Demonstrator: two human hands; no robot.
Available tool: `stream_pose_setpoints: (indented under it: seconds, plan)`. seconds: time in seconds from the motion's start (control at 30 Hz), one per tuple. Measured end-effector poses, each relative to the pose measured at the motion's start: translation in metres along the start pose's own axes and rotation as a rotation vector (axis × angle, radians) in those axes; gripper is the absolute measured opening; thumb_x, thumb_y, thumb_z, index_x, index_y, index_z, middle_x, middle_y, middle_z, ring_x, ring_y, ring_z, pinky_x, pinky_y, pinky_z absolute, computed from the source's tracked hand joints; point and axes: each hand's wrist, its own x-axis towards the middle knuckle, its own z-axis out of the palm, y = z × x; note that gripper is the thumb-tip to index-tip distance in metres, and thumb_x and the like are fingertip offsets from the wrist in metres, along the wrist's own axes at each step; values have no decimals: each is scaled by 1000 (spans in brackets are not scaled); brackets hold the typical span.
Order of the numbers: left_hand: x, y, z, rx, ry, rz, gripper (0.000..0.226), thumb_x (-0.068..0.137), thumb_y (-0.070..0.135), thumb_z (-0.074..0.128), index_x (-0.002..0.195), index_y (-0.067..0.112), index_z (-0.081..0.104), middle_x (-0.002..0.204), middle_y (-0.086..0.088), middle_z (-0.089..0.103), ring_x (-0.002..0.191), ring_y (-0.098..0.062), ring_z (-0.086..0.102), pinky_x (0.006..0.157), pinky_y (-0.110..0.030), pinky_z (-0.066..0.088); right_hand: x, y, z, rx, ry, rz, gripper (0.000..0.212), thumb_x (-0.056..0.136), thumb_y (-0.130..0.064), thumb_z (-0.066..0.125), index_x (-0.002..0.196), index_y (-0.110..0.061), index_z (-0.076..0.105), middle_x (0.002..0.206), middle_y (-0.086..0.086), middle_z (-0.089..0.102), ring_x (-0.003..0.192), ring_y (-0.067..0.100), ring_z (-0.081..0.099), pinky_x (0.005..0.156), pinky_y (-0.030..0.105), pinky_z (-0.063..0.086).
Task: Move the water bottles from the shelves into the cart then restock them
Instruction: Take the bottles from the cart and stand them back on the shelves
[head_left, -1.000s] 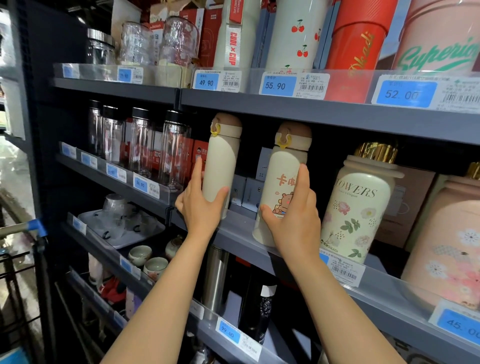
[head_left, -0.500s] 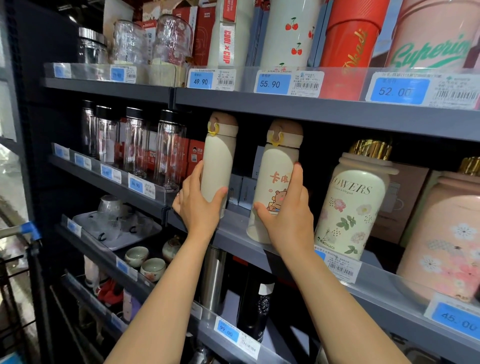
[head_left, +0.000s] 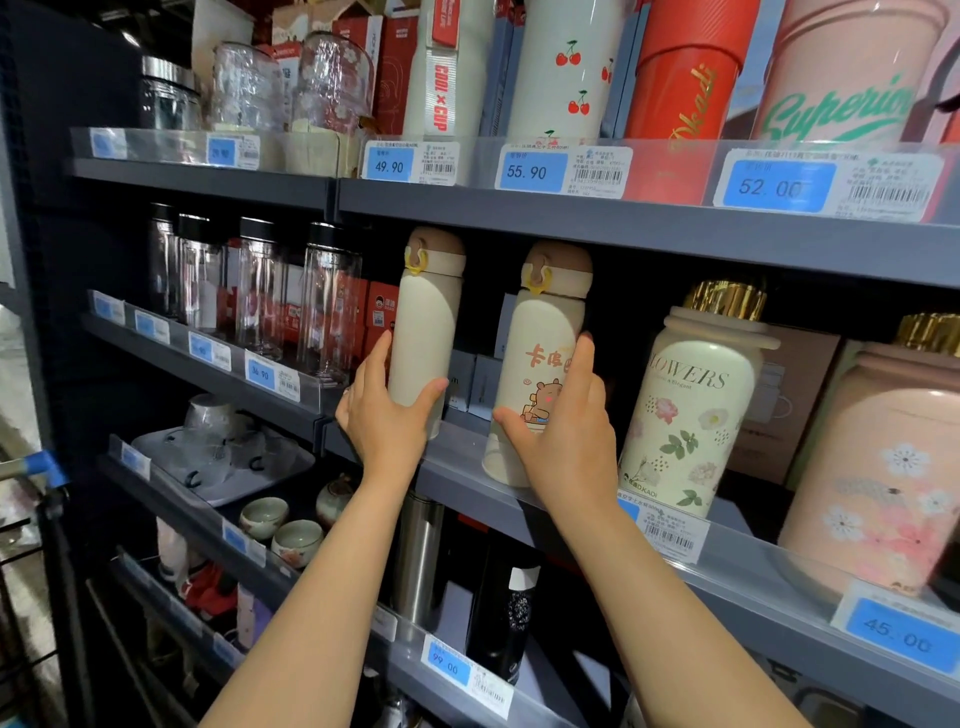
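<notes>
Gripping two cream bottles on the middle shelf (head_left: 467, 462): left hand (head_left: 382, 421) curled round the plain bottle (head_left: 426, 332), lifted off the shelf; right hand (head_left: 563, 441) wrapped round the bear-print bottle (head_left: 543, 358), base at shelf edge. Floral bottle (head_left: 685, 410) just right of the right grip. Cart handle (head_left: 44, 467) far left.

two cream bottles (head_left: 426, 332) (head_left: 545, 364), upright, middle shelf (head_left: 467, 467)

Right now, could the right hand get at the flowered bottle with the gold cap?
Probably not yet: the right hand grips the bear bottle. The flowered bottle stands just beside it at the shelf front with nothing before it, so once freed, the hand likely could.
</notes>
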Motion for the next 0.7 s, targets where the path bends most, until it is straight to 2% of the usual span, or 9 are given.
stream_pose_setpoints:
  seconds: [0.1, 0.2, 0.3, 0.4, 0.5, 0.6, 0.7]
  plan:
    - [-9, 2, -8, 8, -22, 17, 66, 83, 37, 68, 141, 27, 38, 144, 1, 41, 132, -18, 36, 110, -43, 25, -5, -2, -5, -50, -5, -37, 112, 78, -50, 72, 153, -19, -6, 137, 9, 40, 118, 28, 50, 90, 38, 45]
    - [-23, 2, -26, 23, -41, 82, 50, 87, 26, 64, 134, 21, 48, 139, -2, 45, 127, -19, 38, 107, -41, 30, -18, 0, -16, -127, -4, -105, 101, 85, -44, 66, 153, -18, -4, 146, 8, 32, 125, 27, 43, 91, 37, 44]
    - [-43, 6, -46, 48, -10, 123, 27, 87, 16, 64, 114, 15, 62, 115, -2, 56, 112, -22, 47, 96, -31, 35, -43, 4, -27, -129, -15, -248, 84, 87, -26, 66, 153, -18, 15, 142, 9, 36, 121, 28, 45, 86, 39, 50]
    - [-68, 19, -55, -40, -112, 193, 12, 88, 10, 62, 98, 13, 66, 97, 5, 59, 92, -12, 56, 83, -27, 44, -72, 12, -33, -137, 0, -374, 64, 83, -18, 67, 140, -16, 39, 136, 12, 45, 117, 31, 49, 86, 46, 53]
    - [-91, 33, -51, -117, -219, 256, 11, 86, 17, 59, 94, 14, 67, 92, 6, 60, 82, 0, 56, 78, -29, 49, -92, 18, -47, -197, 67, -390, 46, 84, -27, 57, 128, -14, 49, 130, 12, 50, 116, 26, 46, 97, 44, 45]
    - [-114, 61, -34, -215, -259, 271, 17, 86, 26, 56, 96, 15, 66, 97, 7, 59, 83, 2, 57, 77, -25, 49, -101, 25, -74, -197, 97, -328, 43, 85, -33, 52, 125, -15, 53, 129, 10, 51, 115, 23, 46, 96, 41, 43]
    - [-134, 97, -15, -292, -293, 305, 28, 84, 33, 54, 104, 16, 63, 104, 6, 56, 92, -2, 53, 82, -16, 44, -105, 37, -108, -207, 173, -269, 41, 85, -30, 57, 122, -14, 55, 127, 10, 52, 116, 26, 50, 95, 39, 44]
